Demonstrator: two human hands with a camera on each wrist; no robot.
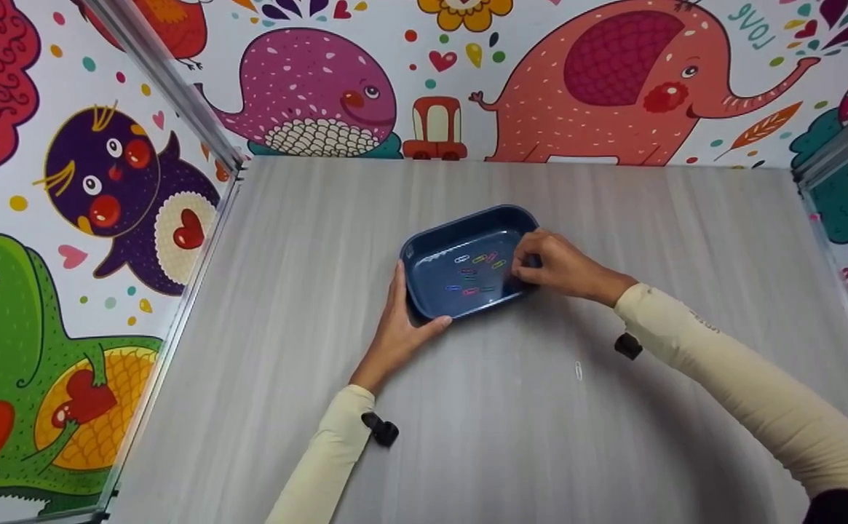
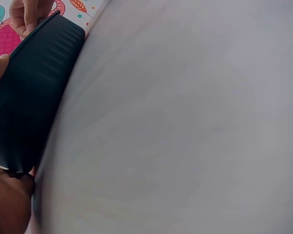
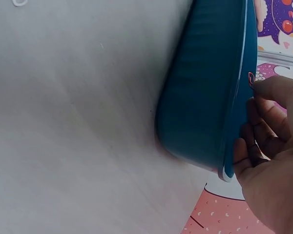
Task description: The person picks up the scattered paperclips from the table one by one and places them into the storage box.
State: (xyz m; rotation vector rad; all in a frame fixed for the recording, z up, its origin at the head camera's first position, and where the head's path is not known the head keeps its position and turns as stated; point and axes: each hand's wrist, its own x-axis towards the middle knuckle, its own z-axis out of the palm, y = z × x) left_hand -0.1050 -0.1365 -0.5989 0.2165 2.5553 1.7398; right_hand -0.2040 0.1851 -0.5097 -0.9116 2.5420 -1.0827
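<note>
A dark blue tray (image 1: 431,291) stands on the table with several coloured paper clips (image 1: 470,292) lying on its floor. My left hand (image 1: 400,329) grips the tray's near left corner, thumb along the front side and fingers along the left side. At the tray's right end, my right hand (image 1: 560,266) is over the rim with its fingers curled. The right wrist view shows a reddish paper clip (image 3: 251,79) pinched at the tips of thumb and forefinger. The tray's outer wall (image 2: 34,92) fills the left part of the left wrist view.
A single white paper clip (image 1: 579,370) lies on the grey wood-grain table (image 1: 307,291), to the right and nearer than the tray. Printed cartoon panels (image 1: 598,80) stand along the back and sides, with a metal frame post (image 1: 176,87) at the left corner.
</note>
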